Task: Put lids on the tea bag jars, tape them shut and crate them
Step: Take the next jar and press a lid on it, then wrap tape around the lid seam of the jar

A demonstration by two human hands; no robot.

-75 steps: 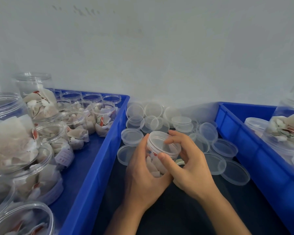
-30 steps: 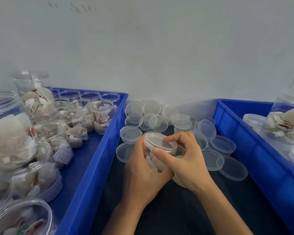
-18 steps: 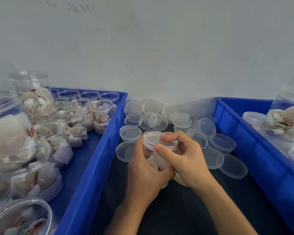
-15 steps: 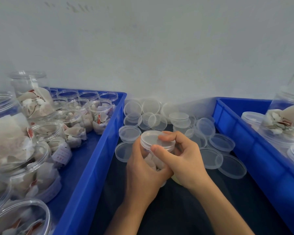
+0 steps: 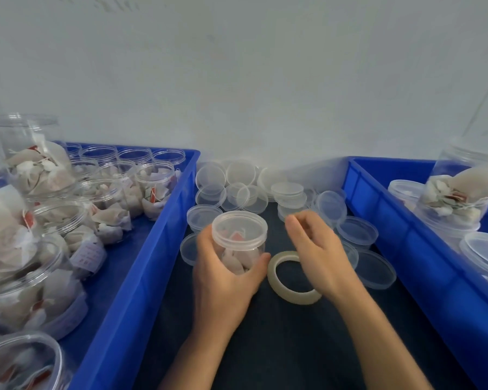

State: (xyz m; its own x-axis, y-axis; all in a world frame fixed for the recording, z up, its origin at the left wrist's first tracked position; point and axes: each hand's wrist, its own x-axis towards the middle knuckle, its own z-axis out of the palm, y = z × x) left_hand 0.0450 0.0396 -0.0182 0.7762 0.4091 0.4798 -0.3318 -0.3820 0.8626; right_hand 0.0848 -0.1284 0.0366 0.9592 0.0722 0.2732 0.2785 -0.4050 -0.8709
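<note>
Head view: left hand (image 5: 223, 280) grips the lidded clear plastic tea bag jar (image 5: 238, 243) upright above the dark surface (image 5: 279, 347), steadying it for taping; right hand (image 5: 316, 249), loosely curled and empty, hovers over the translucent tape roll (image 5: 290, 277).

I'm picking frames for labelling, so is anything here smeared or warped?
Head view: the right hand is motion-blurred, its fingers smeared; the left hand and its jar look sharp; wide-angle distortion bends the blue crates outward; lighting is soft, without harsh glare.
</note>
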